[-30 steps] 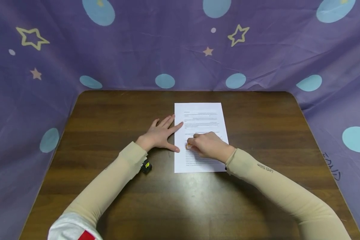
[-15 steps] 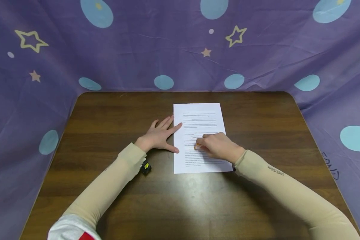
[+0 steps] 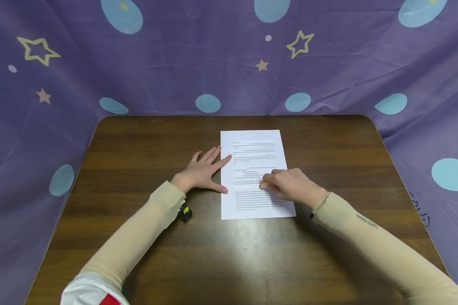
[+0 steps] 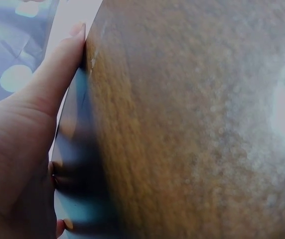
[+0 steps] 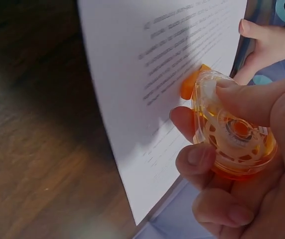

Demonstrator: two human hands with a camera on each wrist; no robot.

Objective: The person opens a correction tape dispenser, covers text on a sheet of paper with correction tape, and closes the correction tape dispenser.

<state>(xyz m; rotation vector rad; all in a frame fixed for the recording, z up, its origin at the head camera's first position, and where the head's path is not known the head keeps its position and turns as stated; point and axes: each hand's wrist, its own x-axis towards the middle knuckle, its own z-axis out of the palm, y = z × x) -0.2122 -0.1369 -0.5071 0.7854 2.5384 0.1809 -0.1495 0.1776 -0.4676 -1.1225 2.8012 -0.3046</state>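
A printed sheet of paper (image 3: 252,148) lies on the brown wooden table (image 3: 145,144). My left hand (image 3: 201,173) rests flat with spread fingers, its thumb and index fingertips on the sheet's left edge. In the left wrist view the thumb (image 4: 58,74) touches the paper. My right hand (image 3: 295,184) grips a correction tape dispenser (image 5: 237,129) of clear and orange plastic, with reels visible inside. Its orange tip (image 5: 190,84) is at the printed lines; whether it touches the paper is hard to tell. In the head view the fingers mostly hide the dispenser.
A purple curtain (image 3: 168,55) with stars and blue spots hangs behind the table and at both sides. A small black device (image 3: 185,212) sits at the left wrist. Glare falls on the table in front of the sheet.
My right hand has slid rightward across the sheet with the correction tape dispenser, from near the left margin to right of the middle. My left hand and the paper have stayed in place.
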